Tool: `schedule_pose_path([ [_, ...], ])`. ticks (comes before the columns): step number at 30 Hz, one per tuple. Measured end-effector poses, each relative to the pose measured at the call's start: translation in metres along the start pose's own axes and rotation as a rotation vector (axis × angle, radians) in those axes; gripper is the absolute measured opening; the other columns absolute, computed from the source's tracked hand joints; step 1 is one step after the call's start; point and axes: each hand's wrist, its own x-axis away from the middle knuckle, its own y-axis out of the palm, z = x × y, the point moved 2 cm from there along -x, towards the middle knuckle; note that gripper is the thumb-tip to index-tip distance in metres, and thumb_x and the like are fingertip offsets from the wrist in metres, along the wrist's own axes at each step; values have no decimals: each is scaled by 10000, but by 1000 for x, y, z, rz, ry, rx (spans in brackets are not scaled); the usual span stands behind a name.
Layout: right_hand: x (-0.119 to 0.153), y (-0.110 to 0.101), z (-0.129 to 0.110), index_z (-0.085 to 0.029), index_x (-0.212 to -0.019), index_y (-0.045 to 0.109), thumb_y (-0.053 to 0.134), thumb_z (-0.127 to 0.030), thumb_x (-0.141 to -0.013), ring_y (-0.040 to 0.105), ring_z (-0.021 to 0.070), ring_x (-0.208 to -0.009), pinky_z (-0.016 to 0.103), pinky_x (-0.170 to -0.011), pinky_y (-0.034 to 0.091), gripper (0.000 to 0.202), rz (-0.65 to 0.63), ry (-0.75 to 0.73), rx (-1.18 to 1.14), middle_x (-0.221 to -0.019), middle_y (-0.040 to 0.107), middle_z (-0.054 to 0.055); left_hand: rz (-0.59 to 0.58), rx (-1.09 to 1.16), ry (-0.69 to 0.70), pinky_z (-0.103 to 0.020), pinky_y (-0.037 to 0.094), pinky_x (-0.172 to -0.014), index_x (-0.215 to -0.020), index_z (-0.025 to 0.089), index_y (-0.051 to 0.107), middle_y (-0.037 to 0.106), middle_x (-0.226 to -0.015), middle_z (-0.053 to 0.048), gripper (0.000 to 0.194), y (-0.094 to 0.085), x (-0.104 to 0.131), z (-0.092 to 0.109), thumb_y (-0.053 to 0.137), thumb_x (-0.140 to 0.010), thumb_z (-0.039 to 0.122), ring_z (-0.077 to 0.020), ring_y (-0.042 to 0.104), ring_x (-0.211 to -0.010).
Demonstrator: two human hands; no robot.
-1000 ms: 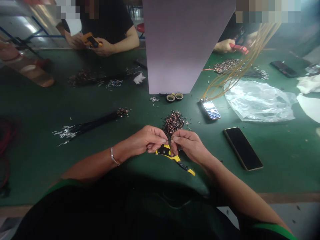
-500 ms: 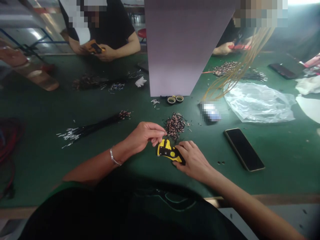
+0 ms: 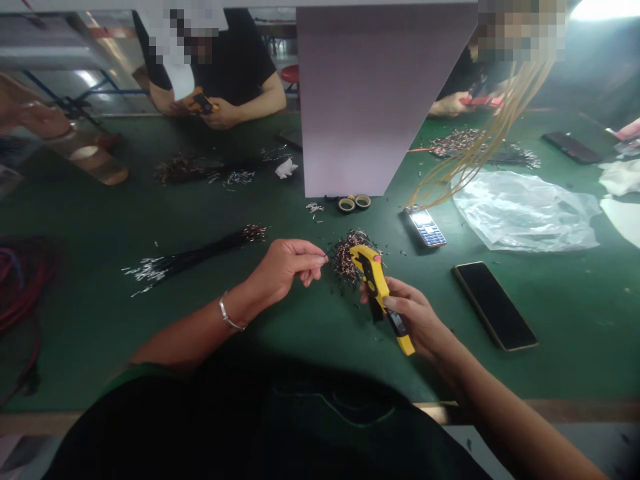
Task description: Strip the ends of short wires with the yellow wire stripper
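Note:
My left hand (image 3: pixel 295 265) is closed in a pinch at the near left side of a pile of wire scraps (image 3: pixel 345 257). A tiny dark tip of what looks like a thin wire pokes out of its fingertips; the rest is hidden. My right hand (image 3: pixel 417 313) is wrapped round a yellow and black wire stripper (image 3: pixel 377 283), tilted with its head over the pile and its handle end towards me. The stripper is apart from the left fingers. To the left lies a bundle of black wires (image 3: pixel 200 255) with bared copper ends at the right and pale ends at the left.
A black smartphone (image 3: pixel 495 305) and a keypad phone (image 3: pixel 425 227) lie at the right, near a clear plastic bag (image 3: pixel 525 210). Two tape rolls (image 3: pixel 354 203) sit before an upright panel (image 3: pixel 370 100). Red cable (image 3: pixel 25 287) coils at far left. Co-workers hold tools across the table.
My right hand has drawn the wire stripper away from the left fingertips, to the right, and turned it upright-slanted over the pile. My left hand keeps its pinch, shifted slightly left.

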Motion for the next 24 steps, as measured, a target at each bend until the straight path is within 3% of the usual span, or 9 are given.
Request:
schedule_pose_path([
  [9,-3,19,-10,-198,-1066,667,649,-235,-609,608,257,-934,400,-911,473,459,-124,-54,-148,-1078,665,88,24,-74,-18,-202,324,-402,-706,126,694,588,-475,12,86,5,1,-5,709,-686,209,-49,462,-387],
  [16,-13,28,-7,-200,-992,672,598,-134,-516,588,232,-881,386,-877,478,486,-107,-55,-154,-997,658,60,11,-75,-3,-198,283,-394,-698,119,688,521,-420,37,121,4,2,-4,703,-731,234,-41,408,-364],
  [24,-13,27,-3,-205,-1044,681,604,-123,-546,605,240,-910,388,-892,461,510,-131,-39,-66,-981,690,53,13,-20,-55,-212,258,-382,-679,124,679,488,-412,37,110,8,3,-3,704,-740,212,-39,367,-356],
])
